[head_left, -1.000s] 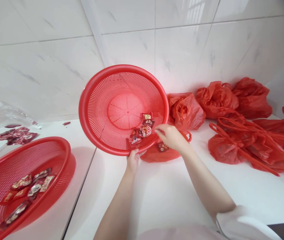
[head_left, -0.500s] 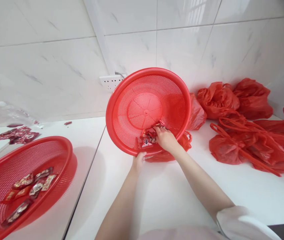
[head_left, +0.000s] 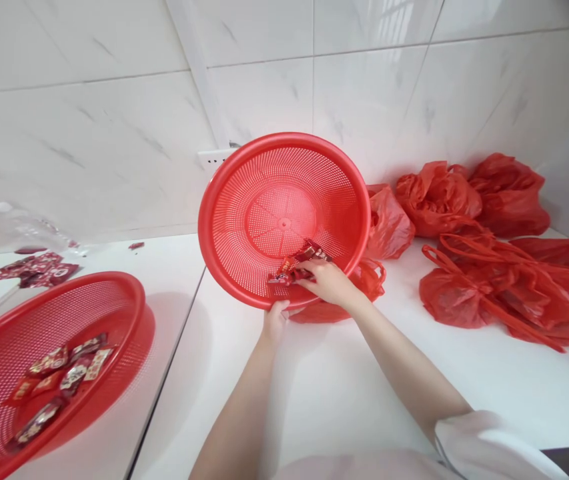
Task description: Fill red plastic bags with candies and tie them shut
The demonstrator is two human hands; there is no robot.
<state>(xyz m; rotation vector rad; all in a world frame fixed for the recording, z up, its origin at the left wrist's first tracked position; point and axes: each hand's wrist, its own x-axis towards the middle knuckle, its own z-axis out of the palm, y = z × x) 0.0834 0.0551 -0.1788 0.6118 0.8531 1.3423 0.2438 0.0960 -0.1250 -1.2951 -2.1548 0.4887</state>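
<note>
White worktop (head_left: 344, 387) fills much of the lower frame. Second basket (head_left: 114, 293), lower left, cut by the frame edge: red perforated plastic, several wrapped packets (head_left: 74, 377) inside. Tilted basket (head_left: 234, 213), centre of frame: red, round, perforated wall, thick smooth rim, mouth facing the viewer. Red plastic bags (head_left: 464, 293), right of frame: crumpled, contents not discernible. Left grip (head_left: 277, 320): clasped on the tilted basket's lower rim. Right grip (head_left: 325, 279): inside that basket, fingers narrow at small packets (head_left: 317, 251); whether one is held cannot be told. These are glossy, red and dark, clustered low on the wall.
</note>
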